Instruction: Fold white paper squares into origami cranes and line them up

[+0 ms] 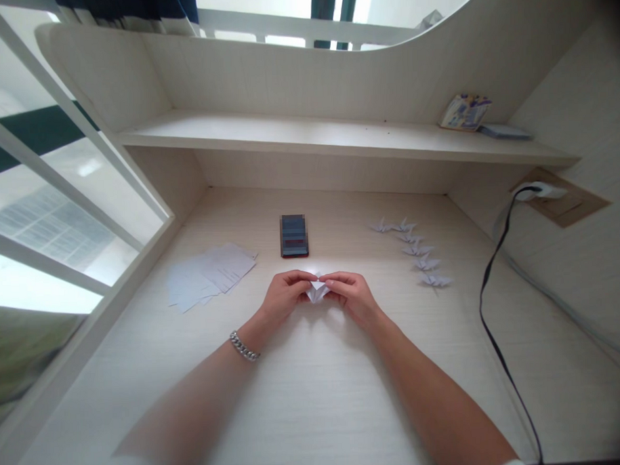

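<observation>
Between my two hands is a small piece of folded white paper (318, 292), pointed at its lower end. My left hand (288, 292) pinches its left side, thumb on the near face. On the other side my right hand (353, 293) grips the paper's right edge in the same way. Most of the fingertips behind the paper are hidden. Off to the right stand several folded white paper cranes (426, 264) in a loose curved row. A spread pile of white paper sheets (210, 277) lies to the left of my hands.
A phone (294, 236) lies just beyond my hands on the desk (316, 395). Above the desk's back runs a shelf (286, 131) with a small box (465, 112). A black cable (489, 321) hangs from the wall socket (563, 200) down the right side.
</observation>
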`<state>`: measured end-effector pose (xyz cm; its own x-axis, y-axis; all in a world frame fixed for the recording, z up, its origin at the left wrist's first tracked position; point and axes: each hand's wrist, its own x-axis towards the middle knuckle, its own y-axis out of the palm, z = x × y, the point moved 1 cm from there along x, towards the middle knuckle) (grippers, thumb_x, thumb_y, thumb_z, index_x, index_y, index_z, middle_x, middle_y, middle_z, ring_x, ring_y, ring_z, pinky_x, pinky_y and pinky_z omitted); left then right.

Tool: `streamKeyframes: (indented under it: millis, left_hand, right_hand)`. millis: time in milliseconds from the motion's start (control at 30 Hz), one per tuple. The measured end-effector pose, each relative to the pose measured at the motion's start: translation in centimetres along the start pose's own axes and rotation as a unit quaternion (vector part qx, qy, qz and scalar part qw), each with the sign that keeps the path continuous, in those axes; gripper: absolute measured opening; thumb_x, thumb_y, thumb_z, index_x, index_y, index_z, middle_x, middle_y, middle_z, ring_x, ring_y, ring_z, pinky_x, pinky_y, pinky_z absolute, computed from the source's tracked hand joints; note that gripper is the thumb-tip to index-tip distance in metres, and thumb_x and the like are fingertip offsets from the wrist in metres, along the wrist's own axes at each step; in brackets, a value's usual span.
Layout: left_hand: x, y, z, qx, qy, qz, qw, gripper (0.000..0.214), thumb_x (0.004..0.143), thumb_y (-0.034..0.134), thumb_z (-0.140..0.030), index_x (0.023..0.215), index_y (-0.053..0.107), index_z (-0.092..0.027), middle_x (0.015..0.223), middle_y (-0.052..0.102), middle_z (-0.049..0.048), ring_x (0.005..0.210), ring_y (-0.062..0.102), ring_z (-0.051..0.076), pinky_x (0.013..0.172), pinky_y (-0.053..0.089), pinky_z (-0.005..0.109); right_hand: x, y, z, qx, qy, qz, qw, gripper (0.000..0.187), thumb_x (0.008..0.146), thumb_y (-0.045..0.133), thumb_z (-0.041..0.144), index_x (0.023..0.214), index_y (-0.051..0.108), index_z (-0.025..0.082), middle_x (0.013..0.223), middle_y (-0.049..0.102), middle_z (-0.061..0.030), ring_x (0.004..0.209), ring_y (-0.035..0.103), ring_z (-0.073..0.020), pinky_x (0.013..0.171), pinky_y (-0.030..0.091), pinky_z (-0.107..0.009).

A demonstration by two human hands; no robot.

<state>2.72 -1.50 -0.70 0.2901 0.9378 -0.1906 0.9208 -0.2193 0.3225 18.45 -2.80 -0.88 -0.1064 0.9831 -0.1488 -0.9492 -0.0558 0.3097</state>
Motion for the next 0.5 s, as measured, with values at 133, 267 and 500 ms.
streamKeyframes:
  millis: [133, 267, 500]
  left_hand:
    - [0.05, 0.1, 0.09, 0.007, -0.002, 0.007, 1.0, 0.018, 0.067, 0.066, -0.026, 0.078, 0.068, -0.012, 0.077, 0.067, 0.0066, 0.072, 0.061, 0.016, 0.068, 0.051, 0.03]
    - [0.2, 0.1, 0.28, 0.034, 0.012, -0.005, 0.999, 0.025, 0.064, 0.071, -0.028, 0.083, 0.066, -0.012, 0.074, 0.067, 0.0053, 0.066, 0.061, 0.014, 0.061, 0.049, 0.026]
    - [0.2, 0.11, 0.2, 0.034, 0.025, -0.009, 0.999, 0.029, 0.064, 0.071, -0.028, 0.087, 0.063, -0.012, 0.065, 0.063, 0.0024, 0.056, 0.057, 0.011, 0.051, 0.044, 0.021]
  right_hand:
    - [0.14, -0.01, -0.4, -0.031, -0.009, -0.019, 0.999, 0.017, 0.06, 0.075, 0.03, 0.071, 0.072, 0.017, 0.068, 0.068, -0.0046, 0.063, 0.06, -0.0168, 0.061, 0.05, -0.03]
    - [0.2, -0.02, -0.7, -0.057, -0.027, -0.028, 0.998, 0.017, 0.058, 0.075, 0.027, 0.071, 0.071, 0.018, 0.068, 0.067, -0.0032, 0.061, 0.061, -0.0159, 0.059, 0.05, -0.029]
    - [0.27, -0.02, -0.71, -0.078, -0.027, -0.033, 0.996, 0.017, 0.057, 0.075, 0.026, 0.07, 0.068, 0.017, 0.063, 0.066, -0.0017, 0.057, 0.06, -0.0151, 0.055, 0.049, -0.027]
